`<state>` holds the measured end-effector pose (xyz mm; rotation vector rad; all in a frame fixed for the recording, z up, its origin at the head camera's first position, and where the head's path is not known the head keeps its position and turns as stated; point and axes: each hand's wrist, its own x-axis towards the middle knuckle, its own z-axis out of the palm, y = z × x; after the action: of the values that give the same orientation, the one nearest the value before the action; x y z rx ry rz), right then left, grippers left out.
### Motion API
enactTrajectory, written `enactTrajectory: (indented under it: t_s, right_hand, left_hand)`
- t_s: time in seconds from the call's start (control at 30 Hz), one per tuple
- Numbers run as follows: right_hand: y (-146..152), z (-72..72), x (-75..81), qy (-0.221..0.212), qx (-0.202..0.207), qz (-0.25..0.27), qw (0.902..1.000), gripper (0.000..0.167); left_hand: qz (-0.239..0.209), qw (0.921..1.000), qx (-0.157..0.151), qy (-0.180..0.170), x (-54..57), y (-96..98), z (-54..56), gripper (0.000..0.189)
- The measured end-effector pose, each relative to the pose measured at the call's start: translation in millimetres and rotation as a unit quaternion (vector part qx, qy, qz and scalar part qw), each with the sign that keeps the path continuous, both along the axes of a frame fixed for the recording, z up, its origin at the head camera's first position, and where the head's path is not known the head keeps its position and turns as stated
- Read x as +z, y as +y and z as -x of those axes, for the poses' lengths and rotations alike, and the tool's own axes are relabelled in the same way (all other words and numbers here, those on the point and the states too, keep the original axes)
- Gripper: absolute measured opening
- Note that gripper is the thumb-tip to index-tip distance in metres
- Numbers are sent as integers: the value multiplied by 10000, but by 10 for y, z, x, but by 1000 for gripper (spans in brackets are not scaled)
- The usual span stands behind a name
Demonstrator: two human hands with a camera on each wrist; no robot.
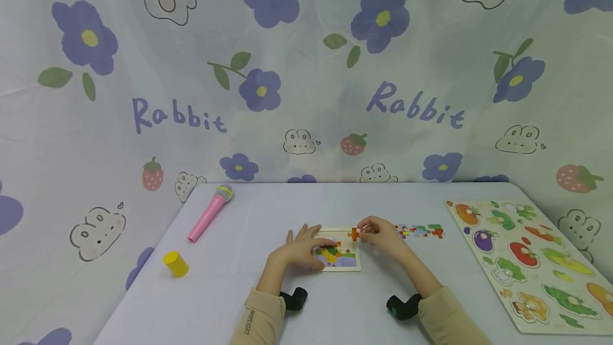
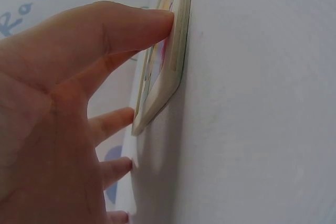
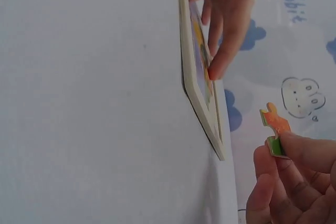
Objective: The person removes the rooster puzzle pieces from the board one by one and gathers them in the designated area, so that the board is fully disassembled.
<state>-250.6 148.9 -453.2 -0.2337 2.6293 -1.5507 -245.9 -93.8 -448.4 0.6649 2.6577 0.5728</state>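
Purple lettering (image 1: 179,116) on the patterned cloth (image 1: 306,89) at the far side of the bench (image 1: 287,201) reads "Rabbit" twice, once left and once right; part of the word shows in each wrist view. Near, the left sleeve (image 1: 268,313) carries dark print (image 1: 249,322), apparently "Lets Slim".

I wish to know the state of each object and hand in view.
Puzzle frame: partly filled
Orange piece: pinched, lifted
Loose pieces: lying outside frame
Left hand: touching frame
Right hand: pinching orange piece
Microphone: lying, untouched
Yellow cylinder: untouched
Vegetable board: holding pieces
Wrist cameras: worn
Cloth: hanging
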Motion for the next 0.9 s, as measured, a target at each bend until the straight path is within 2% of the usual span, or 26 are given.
enactTrajectory:
  t_s: [0.3, 0.63, 0.9]
  right_hand:
    - [320, -47, 82, -230, -207, 137, 9994, 26]
    - [652, -104, 120, -192, -423, 278, 9985, 34]
    - [804, -133, 110, -89, -482, 267, 9984, 31]
  left_hand:
    - [-43, 10000, 14, -20, -20, -5, 14, 58]
    - [-28, 10000, 35, -31, -52, -8, 24, 58]
    - [-19, 10000, 19, -23, -52, -4, 23, 58]
